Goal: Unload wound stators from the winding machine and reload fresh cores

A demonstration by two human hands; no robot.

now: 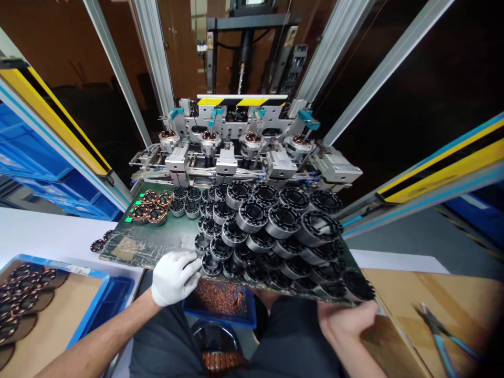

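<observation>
My left hand (176, 278), in a white glove, is at the front edge of a worn green board (157, 244). Its fingers are curled together beside the nearest black-and-silver stator core (211, 264); what they hold, if anything, is hidden. My bare right hand (348, 317) is at the board's right front corner, below a stator core (356, 286), with its fingers partly hidden and seemingly around the corner. Stacked stator cores (282, 220) cover the board's right half. Copper-wound stators (155, 212) with green tags lie at its far left.
Beyond the board stands a winding machine (226, 157) holding several stators, with yellow-striped side posts (63, 121). A blue tray (100, 283) of wound stators sits at left. Below is a blue bin (252, 310) of copper scraps. Pliers (437, 331) lie on cardboard (464, 299) at right.
</observation>
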